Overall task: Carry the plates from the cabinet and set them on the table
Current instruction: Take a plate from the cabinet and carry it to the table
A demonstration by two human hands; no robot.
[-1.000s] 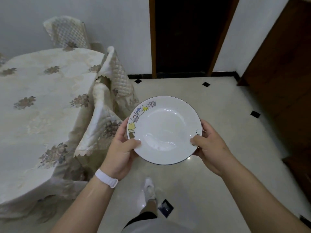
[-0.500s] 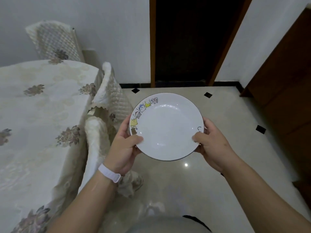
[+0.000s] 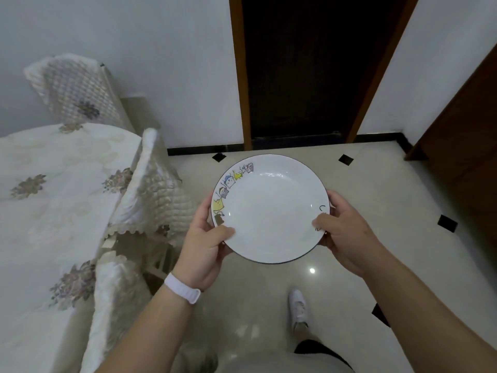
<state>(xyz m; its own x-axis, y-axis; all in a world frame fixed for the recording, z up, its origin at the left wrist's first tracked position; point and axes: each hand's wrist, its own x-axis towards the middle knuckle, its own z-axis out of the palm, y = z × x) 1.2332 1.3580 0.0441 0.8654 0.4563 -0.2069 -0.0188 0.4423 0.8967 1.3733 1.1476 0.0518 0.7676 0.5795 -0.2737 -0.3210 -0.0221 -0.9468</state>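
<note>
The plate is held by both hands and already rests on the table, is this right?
No. The left hand and right hand hold the plate, but the head view shows it in the air above the floor, beside the table.

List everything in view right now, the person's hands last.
White round ceramic plate: one, white with cartoon drawings on its rim, above the floor, right of the table.
Table under cream floral tablecloth: one, cream, left side.
Chairs in quilted cream covers: three, cream, along the table's edges.
Dark doorway in brown wooden frame: one, black, straight ahead.
Brown wooden panel: one, brown, far right.
Glossy tiled floor with black diamond insets: one, cream, underfoot.
White shoe: one, white, on the floor below the plate.
White wristband: one, white, left wrist.
Left hand: one, grips plate's left rim.
Right hand: one, grips plate's right rim.
</note>
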